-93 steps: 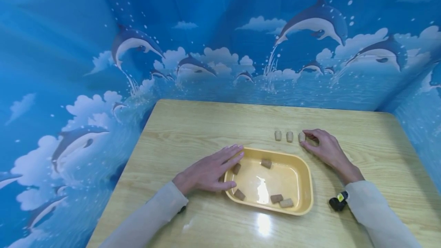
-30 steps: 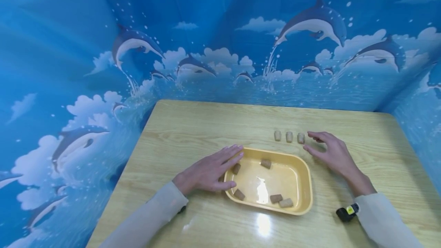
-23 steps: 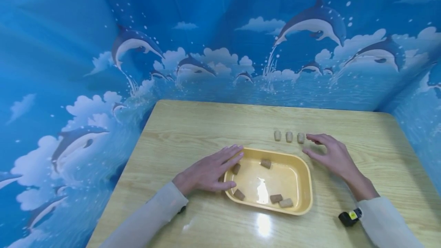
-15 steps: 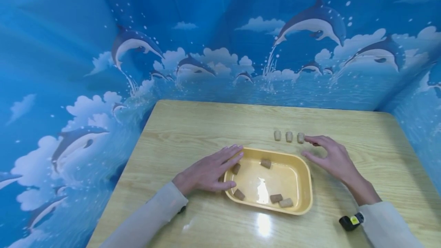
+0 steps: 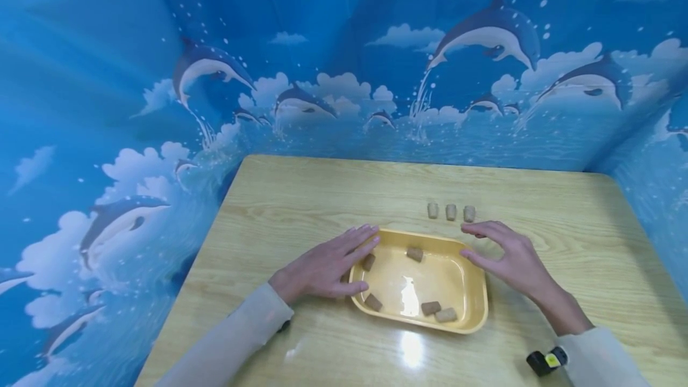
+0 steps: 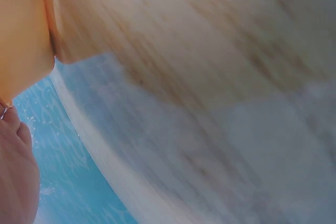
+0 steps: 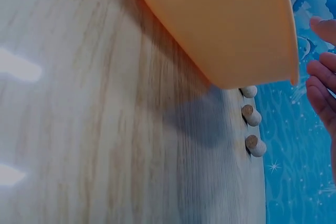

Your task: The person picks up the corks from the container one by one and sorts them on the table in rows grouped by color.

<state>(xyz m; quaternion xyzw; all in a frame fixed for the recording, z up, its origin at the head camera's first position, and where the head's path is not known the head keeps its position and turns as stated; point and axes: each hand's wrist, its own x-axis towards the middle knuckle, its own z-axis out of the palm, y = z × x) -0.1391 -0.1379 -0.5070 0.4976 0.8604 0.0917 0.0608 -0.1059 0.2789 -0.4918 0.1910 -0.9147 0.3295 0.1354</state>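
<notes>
My left hand (image 5: 328,264) rests with spread, straight fingers on the left rim of a yellow plastic tray (image 5: 473,321). Inside the tray lie several corks, among them a darker cork (image 5: 415,254) near the far wall and a paler cork (image 5: 445,315) at the near side. Three corks stand in a row on the table behind the tray, the rightmost cork (image 5: 469,214) closest to my right hand (image 5: 510,255). That hand hovers at the tray's right far corner, thumb and fingers apart, holding nothing. In the right wrist view, the standing corks (image 7: 255,145) show past the tray wall (image 7: 226,24).
The wood-grain table (image 5: 301,196) has rounded corners and backs onto a blue dolphin-print curtain (image 5: 333,46). A black wrist camera (image 5: 545,361) sits by the right sleeve (image 5: 596,351). A light reflection shines on the table in front of the tray.
My right hand has let go of the rightmost cork, drawn back, then moved toward the tray's right far corner. The cork stays standing in the row. My left hand has not moved.
</notes>
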